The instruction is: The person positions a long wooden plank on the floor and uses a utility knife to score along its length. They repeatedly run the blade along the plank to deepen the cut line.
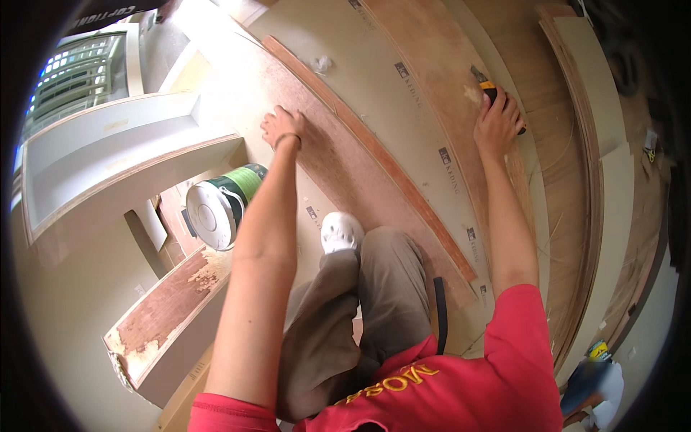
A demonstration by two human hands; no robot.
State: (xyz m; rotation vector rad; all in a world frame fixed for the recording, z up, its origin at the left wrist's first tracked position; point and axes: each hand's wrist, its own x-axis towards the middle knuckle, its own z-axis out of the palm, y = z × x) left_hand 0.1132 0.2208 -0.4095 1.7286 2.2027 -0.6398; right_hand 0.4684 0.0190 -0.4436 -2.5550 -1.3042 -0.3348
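Observation:
My right hand [498, 122] is closed round a yellow and black utility knife [489, 87]. The knife's front end points up and to the left, over a wide brown wooden panel [432, 54]. Its back end shows below my fingers. On the left, my left hand [283, 127] lies with fingers apart on a long reddish-brown board [338, 155] and holds nothing. A narrow wooden strip [378, 151] runs along that board's right edge. Under these pieces is a pale printed sheet [374, 79].
A round tub with green sides and a white lid [214, 216] stands left of my left forearm. Beyond it is an open white box frame [129, 162]. A glue-stained board [169, 313] lies at lower left. Long stacked panels [583, 108] line the right side. My white shoe [341, 232] rests near the reddish-brown board.

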